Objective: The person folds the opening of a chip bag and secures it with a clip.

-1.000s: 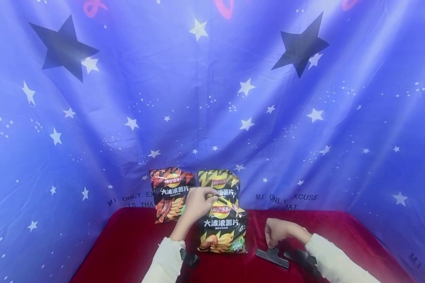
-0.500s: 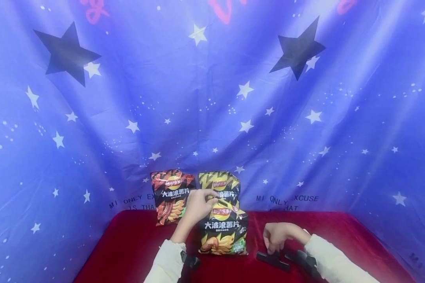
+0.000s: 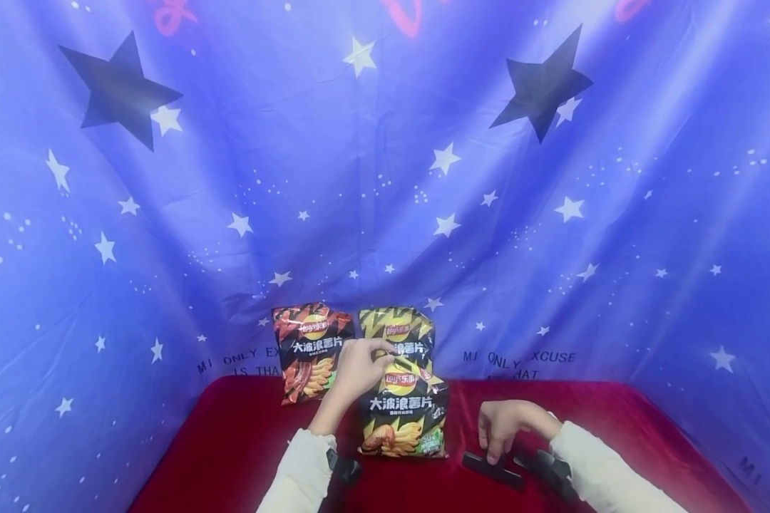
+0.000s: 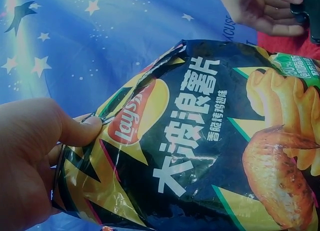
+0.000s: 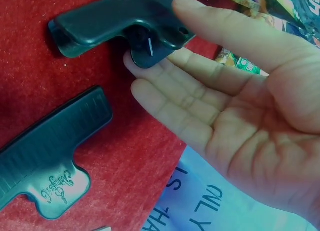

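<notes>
My left hand pinches the folded top corner of a yellow-and-black Lay's chip bag. In the left wrist view, the thumb lies on the front of this bag, while most of the fingers are hidden behind it. To the right of the bag, my right hand holds a black bag clip just over the red cloth. The right wrist view has the thumb on one side of the clip and fingertips at its other side. Whether its mouth is spread cannot be told.
A second black clip lies on the red tablecloth beside the held one. Behind the gripped bag stand another yellow chip bag and a red one. A blue star-printed curtain encloses the table.
In my right hand the clip has tipped, from showing its handle and broad face to showing mainly its long edge. My left hand and the bag stay nearly in place.
</notes>
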The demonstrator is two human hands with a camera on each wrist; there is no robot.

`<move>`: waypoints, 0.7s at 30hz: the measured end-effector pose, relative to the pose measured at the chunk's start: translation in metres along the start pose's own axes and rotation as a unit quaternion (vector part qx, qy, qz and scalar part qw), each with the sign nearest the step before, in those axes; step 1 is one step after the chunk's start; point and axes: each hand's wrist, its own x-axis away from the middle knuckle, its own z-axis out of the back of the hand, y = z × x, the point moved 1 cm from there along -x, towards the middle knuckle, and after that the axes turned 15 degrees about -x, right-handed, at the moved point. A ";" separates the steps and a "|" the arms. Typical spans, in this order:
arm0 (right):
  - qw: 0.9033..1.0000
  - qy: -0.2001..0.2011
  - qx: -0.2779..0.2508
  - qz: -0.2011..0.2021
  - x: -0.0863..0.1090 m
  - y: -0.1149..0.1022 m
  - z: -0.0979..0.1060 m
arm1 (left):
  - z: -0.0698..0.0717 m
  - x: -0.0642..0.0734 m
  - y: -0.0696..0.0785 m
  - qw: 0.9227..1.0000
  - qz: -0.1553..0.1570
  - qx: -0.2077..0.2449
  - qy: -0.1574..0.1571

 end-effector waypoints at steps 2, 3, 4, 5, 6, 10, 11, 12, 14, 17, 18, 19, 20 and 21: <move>1.000 0.000 0.007 0.002 0.000 0.000 0.000 | 0.000 0.000 0.000 1.000 0.001 0.001 -0.002; 1.000 0.000 0.007 0.001 0.000 -0.001 0.000 | 0.000 0.000 0.000 1.000 0.002 0.001 -0.004; 1.000 -0.001 0.008 -0.001 0.000 -0.001 0.000 | 0.000 0.000 -0.001 1.000 0.003 0.002 -0.005; 1.000 -0.002 0.009 -0.004 0.000 0.000 0.000 | 0.000 0.000 -0.001 1.000 0.004 0.003 -0.006; 1.000 -0.004 0.012 -0.008 -0.001 0.000 0.000 | -0.001 0.000 -0.001 1.000 0.003 0.003 -0.006; 0.999 -0.028 0.008 -0.036 -0.003 0.001 0.000 | 0.000 0.001 -0.001 1.000 -0.003 0.008 -0.002; 0.998 -0.034 0.005 -0.045 -0.003 0.002 0.000 | 0.000 0.002 -0.001 1.000 -0.004 0.009 -0.001; 0.998 -0.040 0.001 -0.053 -0.003 0.002 0.000 | 0.000 0.002 -0.001 1.000 -0.006 0.007 -0.001; 0.997 -0.047 -0.006 -0.064 -0.004 0.003 0.000 | 0.000 0.001 -0.001 1.000 -0.003 0.009 -0.005; 0.996 -0.047 -0.013 -0.071 -0.003 0.004 0.000 | 0.000 0.001 -0.001 1.000 0.001 0.007 -0.010; 0.996 -0.046 -0.015 -0.071 -0.003 0.004 0.000 | 0.001 0.001 -0.001 1.000 0.003 0.007 -0.012; 0.996 -0.045 -0.015 -0.070 -0.003 0.004 0.000 | 0.001 0.000 0.000 1.000 0.004 0.009 -0.013; 0.997 -0.044 -0.017 -0.069 -0.003 0.003 0.000 | 0.001 0.001 0.000 1.000 0.005 0.009 -0.015; 0.997 -0.044 -0.019 -0.068 -0.003 0.003 0.000 | 0.002 0.001 0.000 1.000 0.004 0.009 -0.015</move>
